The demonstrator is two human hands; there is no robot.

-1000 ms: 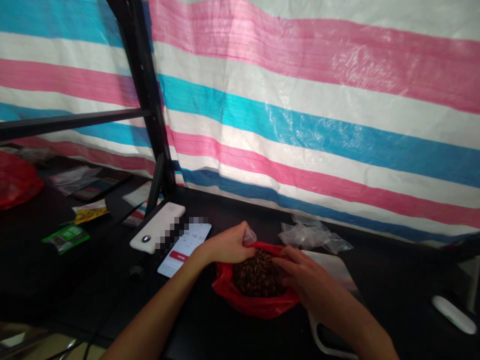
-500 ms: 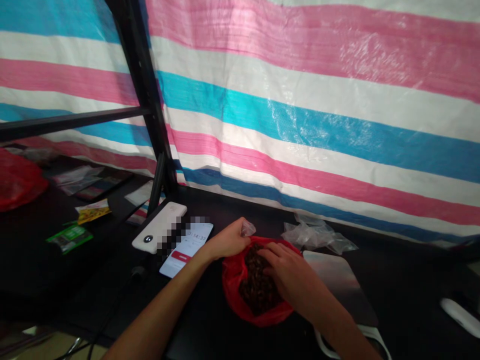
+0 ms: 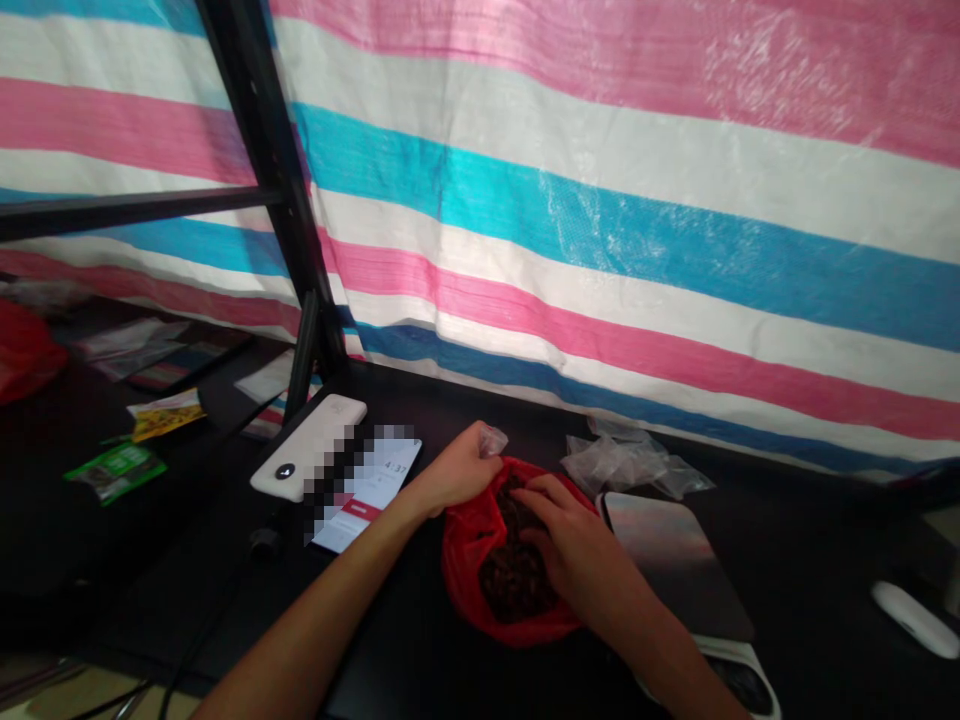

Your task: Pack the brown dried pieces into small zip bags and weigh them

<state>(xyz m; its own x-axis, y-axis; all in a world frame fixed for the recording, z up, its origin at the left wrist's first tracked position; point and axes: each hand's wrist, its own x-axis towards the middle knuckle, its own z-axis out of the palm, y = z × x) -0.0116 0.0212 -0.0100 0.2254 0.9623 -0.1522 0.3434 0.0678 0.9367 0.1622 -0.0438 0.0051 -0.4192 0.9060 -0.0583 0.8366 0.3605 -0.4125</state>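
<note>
Hands meet over a red plastic bag [image 3: 466, 560] at the lower centre of the frame, which sits open on the black desk [image 3: 810, 560] and is filled with small dark brown pieces [image 3: 510, 590]; the left hand [image 3: 454, 470] is at the bag's upper left rim, its fingers pinched shut on a small clear bag [image 3: 493, 438] that sticks up above them; the right hand [image 3: 566, 535] lies palm down inside the red bag's mouth, fingers curled into the brown pieces, and whether it grips any cannot be told. Just right of the red bag stands a scale with a steel plate [image 3: 667, 560]; crumpled clear bags [image 3: 630, 462] lie above it, against the striped tarp [image 3: 600, 230]. Left of the left hand a phone [image 3: 367, 485] lies with its screen lit, a white power bank [image 3: 307, 460] beside it at the foot of a black rack post [image 3: 262, 200]; green [image 3: 116, 470] and yellow [image 3: 165, 415] packets lie at the far left.
</note>
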